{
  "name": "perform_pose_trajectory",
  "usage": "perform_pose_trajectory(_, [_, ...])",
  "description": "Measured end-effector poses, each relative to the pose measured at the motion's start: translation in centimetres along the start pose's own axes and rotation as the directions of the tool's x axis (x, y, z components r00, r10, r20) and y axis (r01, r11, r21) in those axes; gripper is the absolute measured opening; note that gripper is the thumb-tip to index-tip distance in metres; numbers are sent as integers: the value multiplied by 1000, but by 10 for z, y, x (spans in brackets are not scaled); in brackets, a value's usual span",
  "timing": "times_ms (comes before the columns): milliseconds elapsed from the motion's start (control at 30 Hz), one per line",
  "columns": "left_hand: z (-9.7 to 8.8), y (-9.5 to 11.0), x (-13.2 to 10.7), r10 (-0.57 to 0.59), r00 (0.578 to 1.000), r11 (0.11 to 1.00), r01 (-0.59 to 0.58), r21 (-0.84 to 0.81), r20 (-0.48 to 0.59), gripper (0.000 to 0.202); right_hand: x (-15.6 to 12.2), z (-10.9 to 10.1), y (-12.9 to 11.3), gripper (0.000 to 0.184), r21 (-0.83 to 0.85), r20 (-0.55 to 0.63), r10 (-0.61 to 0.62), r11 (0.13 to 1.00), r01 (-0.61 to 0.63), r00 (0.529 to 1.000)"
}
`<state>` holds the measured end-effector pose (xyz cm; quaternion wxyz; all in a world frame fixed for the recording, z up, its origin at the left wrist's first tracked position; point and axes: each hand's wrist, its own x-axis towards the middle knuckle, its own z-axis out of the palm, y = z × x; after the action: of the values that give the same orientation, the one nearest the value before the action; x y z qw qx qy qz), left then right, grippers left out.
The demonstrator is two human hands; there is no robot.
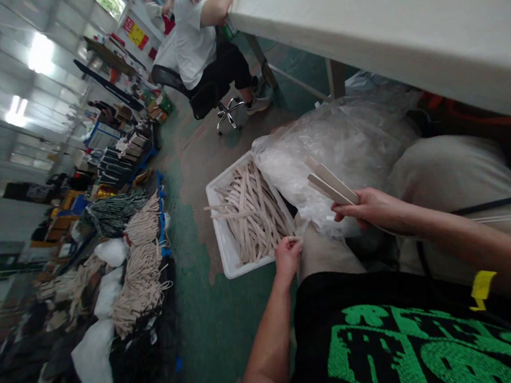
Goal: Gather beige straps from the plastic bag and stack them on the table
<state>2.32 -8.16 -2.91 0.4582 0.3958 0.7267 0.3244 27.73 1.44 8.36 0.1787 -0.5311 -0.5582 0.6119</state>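
A white plastic bin (pixel 224 243) sits on the green floor beside my knee, filled with several beige fabric straps (pixel 251 216). My left hand (pixel 287 256) is at the bin's near edge, fingers pinched on the end of one strap. My right hand (pixel 369 209) is raised above my lap and closed on a small flat bundle of beige straps (pixel 330 186) that sticks out up and to the left. A crumpled clear plastic bag (pixel 341 140) lies just behind that hand.
A white worktable (pixel 384 25) runs overhead at the right. Another person in a white shirt (pixel 193 33) sits on a wheeled chair further along it. Piles of beige cords (pixel 142 270), white bags and stacked goods line the left of the floor aisle.
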Motion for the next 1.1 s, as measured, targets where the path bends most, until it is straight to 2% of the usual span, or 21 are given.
perform_pose_trajectory(67, [-8,9,-8,11,1000,998,-12,-62,-19,18,-1,-1,-1,52,2,14,12,1000,-12,1000])
perform_pose_trajectory(133, [-18,25,-20,59,995,979,-74,-189,-81,24,-2,-2,-3,54,24,53,32,999,-33,998])
perform_pose_trajectory(267, [-28,65,-46,162,949,840,-276,-467,-270,36,-8,1,-9,54,88,169,81,991,-97,982])
perform_pose_trajectory(400, [-18,100,-66,194,922,729,-364,-580,-335,42,-16,17,-10,52,135,244,92,983,-127,965])
perform_pose_trajectory(533, [-2,120,-85,211,919,688,-381,-617,-333,43,-20,36,-5,48,204,227,71,972,-119,971])
perform_pose_trajectory(633, [2,125,-99,268,896,689,-435,-580,-354,50,-19,41,-3,48,268,209,22,960,-79,978])
perform_pose_trajectory(767, [-6,120,-117,401,828,695,-554,-459,-392,54,-13,37,-6,51,320,200,-18,946,-48,980])
perform_pose_trajectory(900, [-12,107,-128,573,753,669,-658,-345,-325,48,-8,41,-12,45,261,293,-14,963,-66,956])
perform_pose_trajectory(1000, [-10,98,-131,668,693,618,-719,-317,-271,49,-7,51,-16,31,200,344,-11,978,-61,939])
perform_pose_trajectory(1067, [-7,94,-131,685,679,610,-732,-302,-263,45,-5,58,-18,24,175,328,6,982,-67,945])
perform_pose_trajectory(1100, [-5,92,-131,681,686,620,-727,-297,-256,42,-4,62,-17,24,169,310,18,983,-73,951])
